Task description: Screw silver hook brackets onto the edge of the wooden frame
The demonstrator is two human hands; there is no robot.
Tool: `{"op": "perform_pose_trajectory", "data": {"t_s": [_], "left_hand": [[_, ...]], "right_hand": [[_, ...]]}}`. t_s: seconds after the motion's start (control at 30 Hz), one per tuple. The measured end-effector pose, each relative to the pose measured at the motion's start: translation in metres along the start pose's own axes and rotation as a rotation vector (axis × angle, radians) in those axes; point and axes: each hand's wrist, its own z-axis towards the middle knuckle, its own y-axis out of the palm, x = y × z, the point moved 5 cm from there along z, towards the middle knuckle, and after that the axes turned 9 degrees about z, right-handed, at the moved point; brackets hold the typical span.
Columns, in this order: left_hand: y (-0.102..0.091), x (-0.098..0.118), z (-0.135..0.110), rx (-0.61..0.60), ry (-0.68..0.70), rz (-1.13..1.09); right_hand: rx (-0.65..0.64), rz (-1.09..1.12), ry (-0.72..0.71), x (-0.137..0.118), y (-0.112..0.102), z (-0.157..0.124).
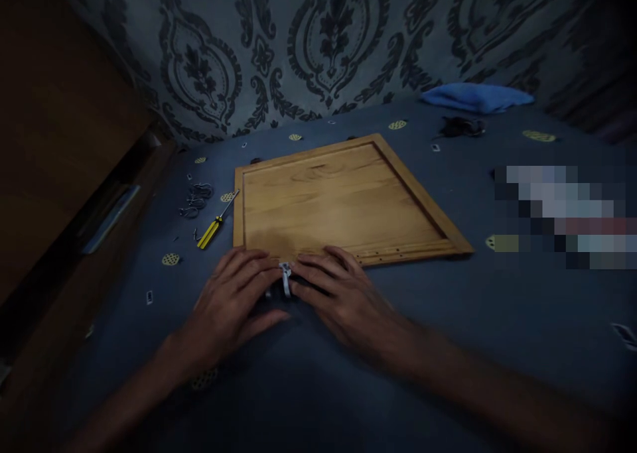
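A framed wooden panel (328, 194) lies flat on the patterned blue cloth. At its near edge sits a small silvery metal hook (285, 277), its plate against the wood and its curved part pointing toward me. From the left, the fingertips of my left hand (231, 300) press on the hook's plate and the panel's edge, thumb apart below. My right hand (343, 294) holds the hook from the other side with its fingertips. Several small dark holes show in the frame's near rail, right of my right hand. My fingers hide part of the edge.
A yellow-handled screwdriver (212, 231) rests against the panel's left side. Beyond it lie several metal hooks (196, 197) in a loose pile. Toward the back right are a dark crumpled item (460, 127) and a blue cloth (478, 98). A wooden cabinet (64, 134) borders the left.
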Motion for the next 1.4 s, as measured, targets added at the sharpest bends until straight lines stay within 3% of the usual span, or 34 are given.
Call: {"op": "perform_pose_trajectory", "data": {"t_s": [0.67, 1.2, 1.3, 1.4], "left_hand": [[0.013, -0.005, -0.001, 0.064, -0.021, -0.125], [0.016, 0.002, 0.002, 0.106, -0.072, -0.019], [0.016, 0.001, 0.002, 0.107, -0.099, -0.039], [0.017, 0.001, 0.002, 0.092, -0.114, -0.052]], "right_hand": [[0.014, -0.011, -0.005, -0.001, -0.001, 0.001], [-0.027, 0.029, -0.007, 0.003, 0.000, -0.003], [0.062, 0.074, -0.039, 0.008, -0.013, 0.000], [0.146, 0.078, -0.044, 0.018, -0.027, 0.026]]}}
